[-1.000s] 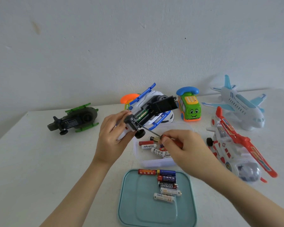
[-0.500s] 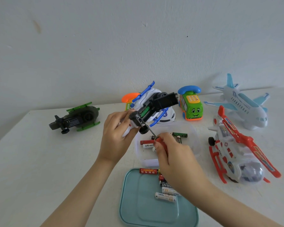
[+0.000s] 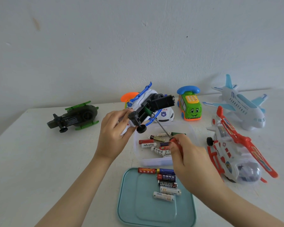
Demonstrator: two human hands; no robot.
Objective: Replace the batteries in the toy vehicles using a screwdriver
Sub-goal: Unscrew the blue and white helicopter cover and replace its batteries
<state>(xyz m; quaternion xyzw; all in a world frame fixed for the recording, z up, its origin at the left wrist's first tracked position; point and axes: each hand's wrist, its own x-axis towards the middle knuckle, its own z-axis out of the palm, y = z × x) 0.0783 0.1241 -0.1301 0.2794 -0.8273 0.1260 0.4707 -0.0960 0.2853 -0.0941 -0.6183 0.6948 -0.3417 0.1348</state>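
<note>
We hold the white-and-blue toy helicopter [image 3: 147,96] up off the table [image 3: 39,153], belly turned towards us, above the far edge of a clear plastic box [image 3: 154,162]. Our left hand [image 3: 113,135] grips it by the tail end, fingers curled round the body and thumb near the small black wheel. Its black battery cover [image 3: 162,102] stands swung open, with a green part and a spring showing in the compartment. Our right hand [image 3: 190,158] pinches the red handle of the screwdriver [image 3: 162,128] between curled fingers, and the thin shaft slants up and left so the tip meets the edge of the open compartment. Loose batteries [image 3: 148,145] lie in the clear box under the shaft. Just nearer to us a teal tray [image 3: 133,202] carries another group of batteries [image 3: 167,184] along its far right part. To the right a red-and-white helicopter [image 3: 233,149] lies on the table, with a pale blue airplane [image 3: 243,108] behind it. A green phone car [image 3: 190,105] and a white police car [image 3: 164,114] stand by the wall, the police car partly hidden by the raised toy. Well off to the left a dark green helicopter [image 3: 75,116] lies belly up.
</note>
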